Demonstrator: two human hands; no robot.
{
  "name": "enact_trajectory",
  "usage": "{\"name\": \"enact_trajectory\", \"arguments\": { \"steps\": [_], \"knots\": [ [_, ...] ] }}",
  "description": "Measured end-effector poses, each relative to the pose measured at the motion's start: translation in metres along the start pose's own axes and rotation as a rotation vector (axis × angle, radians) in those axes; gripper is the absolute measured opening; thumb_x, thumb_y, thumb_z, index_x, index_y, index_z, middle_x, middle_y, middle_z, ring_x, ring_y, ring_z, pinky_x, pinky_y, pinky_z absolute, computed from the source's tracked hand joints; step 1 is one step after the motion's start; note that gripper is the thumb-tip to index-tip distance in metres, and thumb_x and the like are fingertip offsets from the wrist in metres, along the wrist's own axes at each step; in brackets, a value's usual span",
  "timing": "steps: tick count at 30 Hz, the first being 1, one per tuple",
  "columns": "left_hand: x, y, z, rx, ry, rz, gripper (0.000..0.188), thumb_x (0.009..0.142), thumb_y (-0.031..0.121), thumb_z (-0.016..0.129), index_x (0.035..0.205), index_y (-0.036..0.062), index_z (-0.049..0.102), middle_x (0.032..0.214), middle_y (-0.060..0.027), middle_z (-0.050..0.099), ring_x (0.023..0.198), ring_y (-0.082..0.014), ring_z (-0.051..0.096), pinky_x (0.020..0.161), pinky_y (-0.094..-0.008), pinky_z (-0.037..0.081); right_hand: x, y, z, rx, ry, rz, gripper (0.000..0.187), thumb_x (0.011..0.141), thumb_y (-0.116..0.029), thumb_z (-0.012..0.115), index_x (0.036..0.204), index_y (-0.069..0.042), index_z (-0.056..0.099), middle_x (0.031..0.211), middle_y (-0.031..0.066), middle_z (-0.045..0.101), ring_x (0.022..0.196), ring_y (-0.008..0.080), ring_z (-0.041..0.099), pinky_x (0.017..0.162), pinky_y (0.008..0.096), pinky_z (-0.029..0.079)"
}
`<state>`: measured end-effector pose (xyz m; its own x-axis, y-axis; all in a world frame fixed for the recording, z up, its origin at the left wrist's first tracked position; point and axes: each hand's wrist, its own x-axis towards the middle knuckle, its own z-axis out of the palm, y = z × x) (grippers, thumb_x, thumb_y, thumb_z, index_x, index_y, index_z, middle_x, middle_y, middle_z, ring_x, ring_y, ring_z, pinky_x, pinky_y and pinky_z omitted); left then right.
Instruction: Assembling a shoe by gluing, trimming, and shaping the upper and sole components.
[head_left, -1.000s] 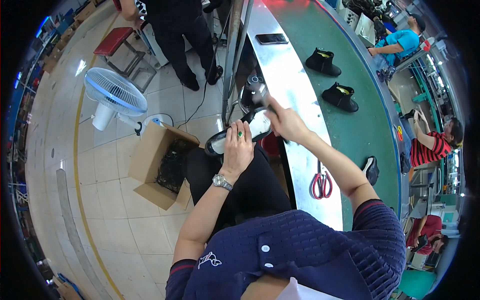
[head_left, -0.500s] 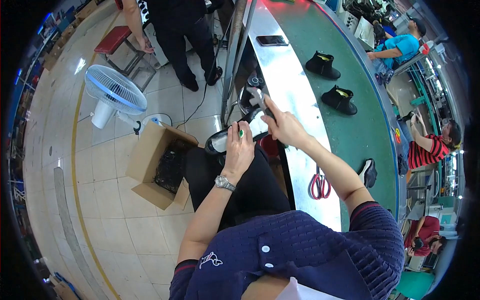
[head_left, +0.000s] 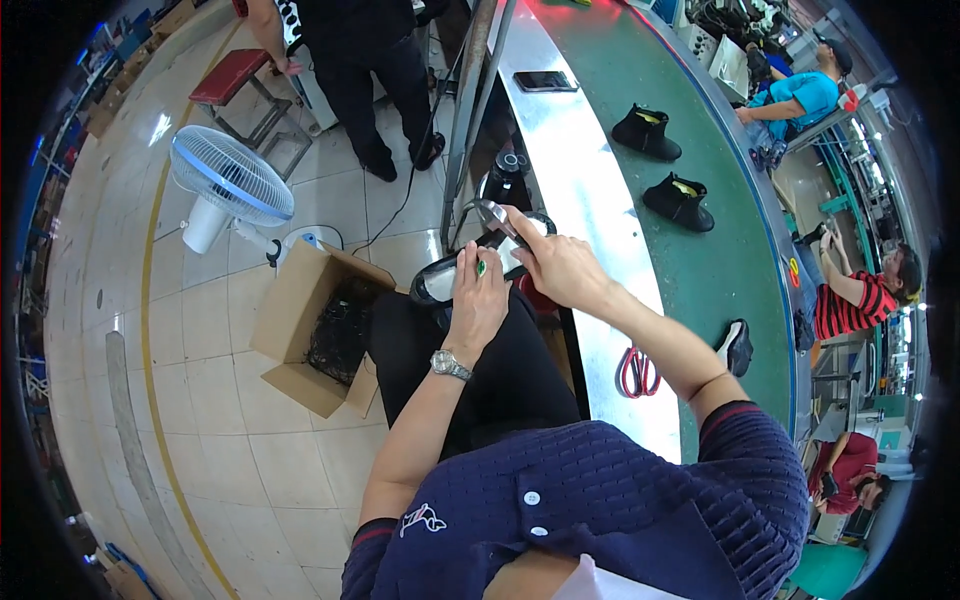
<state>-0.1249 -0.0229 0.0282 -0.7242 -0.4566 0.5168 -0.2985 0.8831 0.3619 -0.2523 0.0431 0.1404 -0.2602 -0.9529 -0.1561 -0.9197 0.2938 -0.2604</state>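
Lying under the left hand is a black-and-white shoe.

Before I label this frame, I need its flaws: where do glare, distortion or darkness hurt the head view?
Head view: white glare washes over the metal counter; head view: the yellow floor line curves near the dark left rim; head view: the black contents of the cardboard box are too dark to identify, while the left hand looks fairly clear.

A black shoe is lying aslant over the lap, pale face up; a metal-headed hammer is tilting near it.
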Motion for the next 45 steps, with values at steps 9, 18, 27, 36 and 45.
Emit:
{"name": "enact_trajectory", "arguments": {
  "steps": [9, 18, 27, 36, 45],
  "knots": [
    [0.004, -0.010, -0.033, 0.105, -0.234, -0.168, 0.067, 0.070, 0.013, 0.076, 0.125, -0.0126, 0.046, 0.114, -0.0207, 0.053, 0.115, -0.0370, 0.047, 0.107, -0.0461, 0.032, -0.002, -0.005, -0.004, -0.008, -0.001, -0.053, 0.059, 0.091, -0.019, 0.054, 0.144, -0.012, 0.031, 0.064, 0.0216, 0.063, 0.064, 0.0405, 0.065, 0.061, 0.0499, 0.050],
    [-0.013, -0.012, -0.017, 0.217, -0.112, -0.055, 0.058, 0.080, 0.013, 0.068, 0.127, -0.0128, 0.045, 0.123, -0.0259, 0.052, 0.120, -0.0430, 0.045, 0.108, -0.0488, 0.032, 0.005, -0.016, 0.011, -0.190, 0.016, -0.144, 0.065, 0.088, -0.018, 0.055, 0.146, -0.006, 0.028, 0.061, 0.0178, 0.063, 0.056, 0.0345, 0.065, 0.052, 0.0434, 0.051],
    [-0.019, -0.016, -0.023, -0.039, -0.012, -0.143, 0.060, 0.074, 0.011, 0.075, 0.124, -0.0093, 0.049, 0.125, -0.0237, 0.051, 0.122, -0.0417, 0.046, 0.107, -0.0453, 0.035, 0.004, -0.025, 0.024, -0.001, 0.118, -0.111, 0.067, 0.089, -0.020, 0.055, 0.147, -0.006, 0.025, 0.060, 0.0174, 0.063, 0.056, 0.0329, 0.066, 0.051, 0.0426, 0.051],
    [-0.013, -0.031, -0.065, -0.037, -0.162, -0.321, 0.068, 0.064, 0.013, 0.082, 0.123, -0.0045, 0.054, 0.124, -0.0212, 0.055, 0.120, -0.0348, 0.050, 0.099, -0.0386, 0.043, 0.005, -0.033, 0.033, 0.027, 0.112, -0.113, 0.059, 0.092, -0.017, 0.054, 0.144, -0.007, 0.027, 0.059, 0.0199, 0.061, 0.056, 0.0395, 0.063, 0.052, 0.0476, 0.049],
    [-0.014, -0.036, -0.063, -0.233, -0.104, -0.374, 0.084, 0.061, 0.011, 0.085, 0.131, -0.0020, 0.040, 0.115, -0.0219, 0.062, 0.106, -0.0376, 0.060, 0.089, -0.0413, 0.050, 0.003, -0.042, 0.042, 0.179, 0.157, -0.109, 0.058, 0.092, -0.017, 0.053, 0.142, -0.003, 0.028, 0.060, 0.0216, 0.061, 0.057, 0.0416, 0.062, 0.054, 0.0501, 0.049]
  ]
}}
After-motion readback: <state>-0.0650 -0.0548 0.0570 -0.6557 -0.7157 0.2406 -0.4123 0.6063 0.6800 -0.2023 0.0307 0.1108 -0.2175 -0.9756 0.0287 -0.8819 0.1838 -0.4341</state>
